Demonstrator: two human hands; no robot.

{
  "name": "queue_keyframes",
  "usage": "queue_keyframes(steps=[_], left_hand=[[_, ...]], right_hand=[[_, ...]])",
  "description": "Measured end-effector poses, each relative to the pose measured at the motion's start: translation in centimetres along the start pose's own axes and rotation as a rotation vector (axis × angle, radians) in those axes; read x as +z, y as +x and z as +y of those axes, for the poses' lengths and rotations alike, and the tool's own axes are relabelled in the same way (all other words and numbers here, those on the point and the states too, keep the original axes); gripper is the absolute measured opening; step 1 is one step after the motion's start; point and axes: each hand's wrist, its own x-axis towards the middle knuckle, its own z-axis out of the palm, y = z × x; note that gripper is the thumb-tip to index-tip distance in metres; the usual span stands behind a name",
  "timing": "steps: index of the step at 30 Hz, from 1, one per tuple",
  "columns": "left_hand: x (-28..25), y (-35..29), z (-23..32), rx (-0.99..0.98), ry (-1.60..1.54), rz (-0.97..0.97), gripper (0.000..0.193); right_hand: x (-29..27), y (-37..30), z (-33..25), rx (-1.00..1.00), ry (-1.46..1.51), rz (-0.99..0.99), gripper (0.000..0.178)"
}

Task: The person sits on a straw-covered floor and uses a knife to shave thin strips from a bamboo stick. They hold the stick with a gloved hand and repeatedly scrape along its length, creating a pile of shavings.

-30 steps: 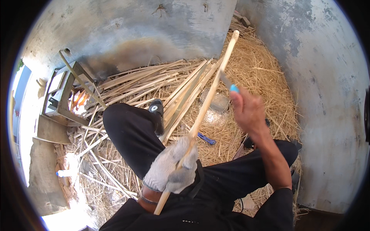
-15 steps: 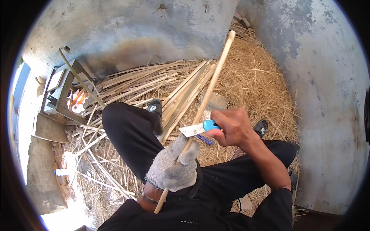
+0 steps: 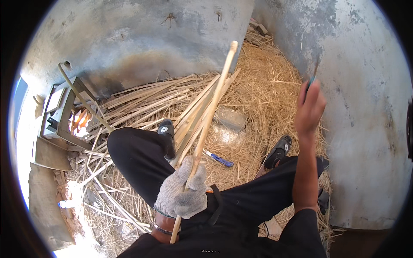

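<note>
My left hand [image 3: 183,190], in a grey knitted glove, is closed round a long pale wooden stick [image 3: 213,105]. The stick slants from near my lap up and away to a blunt, rounded far end. Raised off to the right, well apart from the stick, my right hand [image 3: 309,109] is bare and wrapped round a blue-handled knife [image 3: 310,82]. The knife's blade appears nearly edge-on, pointing up and away. On the straw between my legs lies a blue-handled tool [image 3: 221,160] with a pale tip; its kind is unclear.
Split wooden strips [image 3: 150,96] are heaped at the far left. Straw [image 3: 271,81] covers the floor, with a grey block [image 3: 231,118] on it. A wooden frame [image 3: 64,112] stands at left, near a leaning pole [image 3: 81,99]. Grey walls [image 3: 361,116] rise behind and at right.
My right hand has lifted the knife from the stick beside the glove, moving it up and right. My left hand keeps its grip on the stick. The view has shifted slightly.
</note>
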Motion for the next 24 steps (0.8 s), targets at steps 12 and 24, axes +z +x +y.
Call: queue_keyframes(steps=[12,24], left_hand=[[0.8,0.2,-1.8,-0.05,0.062,0.063,0.053],[0.8,0.0,-2.3,-0.056,0.078,0.063,0.054]], right_hand=[[3.1,-7.6,-6.2,-0.377,0.177,-0.637,0.042],[1.8,-7.3,-5.4,-0.407,0.366,-0.761,0.045]])
